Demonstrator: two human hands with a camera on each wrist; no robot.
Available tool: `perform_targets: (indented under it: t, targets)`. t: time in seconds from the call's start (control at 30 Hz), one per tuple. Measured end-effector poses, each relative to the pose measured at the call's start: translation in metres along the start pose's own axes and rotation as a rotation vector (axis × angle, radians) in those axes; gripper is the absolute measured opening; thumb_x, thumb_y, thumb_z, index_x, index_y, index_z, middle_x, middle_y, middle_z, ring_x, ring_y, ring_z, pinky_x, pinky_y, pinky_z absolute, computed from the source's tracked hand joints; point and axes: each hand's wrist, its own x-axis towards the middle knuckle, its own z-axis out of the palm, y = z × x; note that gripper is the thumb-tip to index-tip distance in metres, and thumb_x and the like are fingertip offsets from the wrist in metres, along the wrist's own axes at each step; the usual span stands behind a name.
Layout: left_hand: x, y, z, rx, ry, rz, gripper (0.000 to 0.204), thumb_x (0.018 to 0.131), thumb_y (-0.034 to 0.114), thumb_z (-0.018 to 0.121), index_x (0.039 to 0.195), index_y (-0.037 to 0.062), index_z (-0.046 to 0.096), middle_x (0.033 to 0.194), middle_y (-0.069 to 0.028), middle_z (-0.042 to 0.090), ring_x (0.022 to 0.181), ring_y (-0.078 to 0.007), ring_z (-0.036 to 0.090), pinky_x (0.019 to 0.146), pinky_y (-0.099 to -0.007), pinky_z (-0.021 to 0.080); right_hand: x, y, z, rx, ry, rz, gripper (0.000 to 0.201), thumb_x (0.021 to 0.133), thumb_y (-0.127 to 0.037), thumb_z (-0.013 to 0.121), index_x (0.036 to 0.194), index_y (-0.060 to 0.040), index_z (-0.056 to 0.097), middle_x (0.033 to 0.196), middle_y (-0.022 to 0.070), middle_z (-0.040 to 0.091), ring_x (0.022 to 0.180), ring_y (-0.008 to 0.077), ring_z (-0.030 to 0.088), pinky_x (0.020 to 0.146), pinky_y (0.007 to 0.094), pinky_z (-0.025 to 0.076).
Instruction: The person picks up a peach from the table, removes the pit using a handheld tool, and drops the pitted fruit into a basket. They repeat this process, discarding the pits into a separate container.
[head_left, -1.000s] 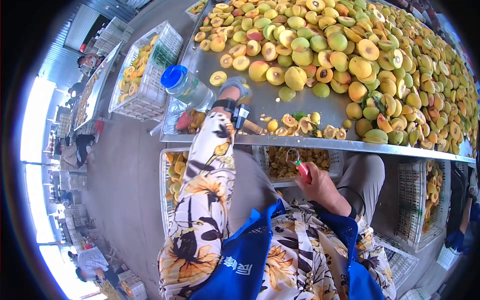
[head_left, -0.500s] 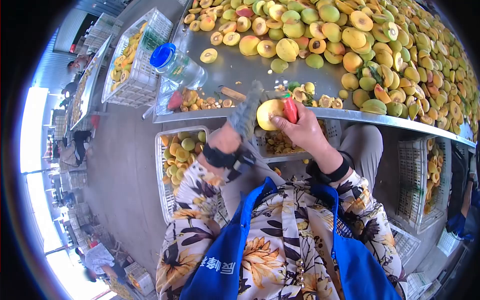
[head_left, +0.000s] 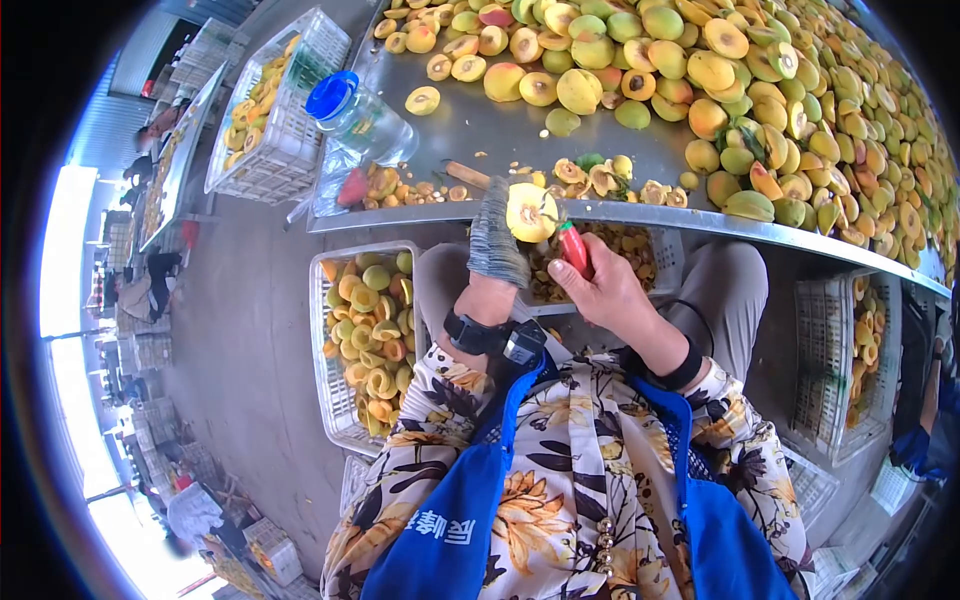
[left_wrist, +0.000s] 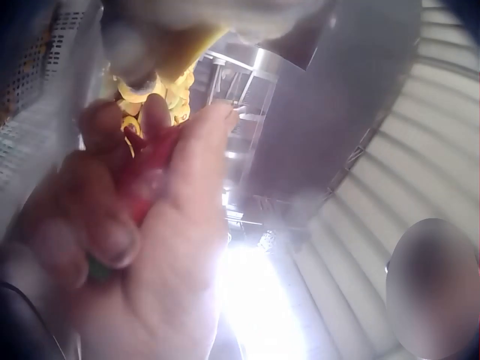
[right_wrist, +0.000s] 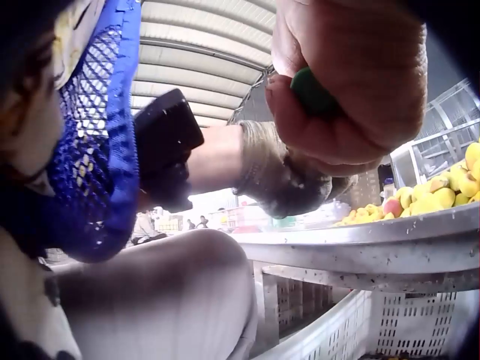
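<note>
In the head view my left hand, in a grey knit glove, holds a yellow peach half at the table's front edge, its cut face up. My right hand is bare and grips the red handle of a pitting tool, whose thin metal tip overlaps the cut face. In the left wrist view the right hand's fingers wrap that handle, with blurred yellow fruit above. The right wrist view shows the handle's green end poking from the fist, and the gloved hand behind it.
A steel table bears a large peach pile, a water bottle, a wooden handle and scraps. Below stand a crate of peach halves and a scrap crate. More crates flank both sides.
My left hand has come back from the tabletop with a peach and now holds a half cut face up. The right hand has raised the tool from my lap to the fruit.
</note>
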Motion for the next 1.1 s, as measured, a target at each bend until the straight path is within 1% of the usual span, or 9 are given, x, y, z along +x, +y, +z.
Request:
perform_targets:
  t: [0.2,0.27,0.47,0.53,0.73,0.83,0.87,0.93,1.1]
  targets:
    - [-0.006,-0.014,0.002,0.137,-0.067,0.096,0.029,0.090,0.024,0.042,0.106,0.0023,0.052,0.098,-0.0067,0.056,0.085,-0.0132,0.056,0.073,-0.0238,0.047,-0.006,0.003,0.003,-0.099,-0.099,0.062,0.024,0.077,-0.016,0.059,0.085,0.0000,0.044,0.064,0.0211,0.052,0.062,0.0357,0.056,0.055,0.0381,0.043]
    - [-0.016,-0.016,0.010,0.451,-0.205,0.466,0.026,0.089,0.022,0.046,0.104,0.0027,0.054,0.097,-0.0053,0.057,0.084,-0.0110,0.055,0.072,-0.0228,0.046,-0.011,0.007,0.006,-0.117,-0.060,0.018,0.021,0.075,-0.012,0.058,0.084,0.0004,0.044,0.065,0.0222,0.053,0.064,0.0378,0.056,0.056,0.0389,0.043]
    - [-0.005,-0.014,0.001,0.530,-0.263,0.423,0.021,0.083,0.017,0.052,0.095,0.0003,0.057,0.087,-0.0084,0.060,0.077,-0.0181,0.059,0.069,-0.0281,0.049,-0.020,0.003,0.006,-0.131,-0.112,0.094,0.016,0.074,-0.007,0.054,0.084,0.0024,0.046,0.065,0.0200,0.052,0.059,0.0312,0.054,0.058,0.0358,0.043]
    - [0.008,0.003,-0.006,0.237,-0.565,-0.270,0.019,0.084,0.015,0.051,0.094,0.0000,0.057,0.085,-0.0093,0.061,0.074,-0.0190,0.060,0.068,-0.0291,0.050,-0.020,0.009,0.001,-0.154,-0.225,0.068,0.015,0.073,-0.007,0.053,0.084,0.0027,0.046,0.064,0.0188,0.052,0.060,0.0297,0.054,0.060,0.0359,0.043]
    - [0.012,-0.007,-0.011,0.200,-0.431,-0.244,0.018,0.085,0.012,0.047,0.095,-0.0004,0.056,0.089,-0.0104,0.060,0.076,-0.0186,0.059,0.070,-0.0286,0.050,-0.006,-0.018,-0.019,0.420,-0.536,0.553,0.011,0.075,-0.005,0.050,0.085,-0.0035,0.047,0.058,0.0030,0.047,0.038,0.0100,0.042,0.034,0.0253,0.033]
    - [0.014,-0.013,-0.016,1.087,-0.356,0.860,0.020,0.084,0.019,0.052,0.094,0.0022,0.055,0.083,-0.0104,0.060,0.072,-0.0168,0.058,0.063,-0.0250,0.049,-0.007,-0.017,-0.010,0.667,-0.571,0.619,0.013,0.078,-0.004,0.048,0.091,-0.0060,0.046,0.056,-0.0020,0.040,0.033,0.0033,0.033,0.028,0.0187,0.025]
    - [0.012,-0.015,-0.017,1.089,-0.347,0.861,0.020,0.084,0.019,0.052,0.094,0.0022,0.055,0.083,-0.0104,0.060,0.072,-0.0168,0.058,0.063,-0.0250,0.049,-0.006,-0.017,-0.008,0.769,-0.617,0.685,0.013,0.079,-0.003,0.047,0.092,-0.0061,0.046,0.055,-0.0024,0.038,0.033,0.0033,0.032,0.029,0.0186,0.025]
    - [-0.008,-0.009,0.006,0.179,-0.096,0.025,0.021,0.083,0.025,0.055,0.088,0.0047,0.058,0.074,-0.0052,0.059,0.062,-0.0133,0.057,0.055,-0.0245,0.047,-0.006,-0.013,-0.005,0.941,-0.681,0.731,0.013,0.081,-0.004,0.047,0.094,-0.0068,0.047,0.054,-0.0026,0.037,0.034,0.0036,0.031,0.029,0.0192,0.026]
    - [-0.015,0.003,0.013,0.014,-0.216,-0.251,0.039,0.084,0.040,0.050,0.102,0.0043,0.050,0.078,-0.0084,0.060,0.061,-0.0185,0.059,0.053,-0.0276,0.049,-0.003,0.009,0.004,1.396,-0.800,0.596,0.014,0.086,-0.010,0.046,0.099,-0.0089,0.047,0.055,-0.0024,0.033,0.033,0.0018,0.026,0.028,0.0184,0.024]
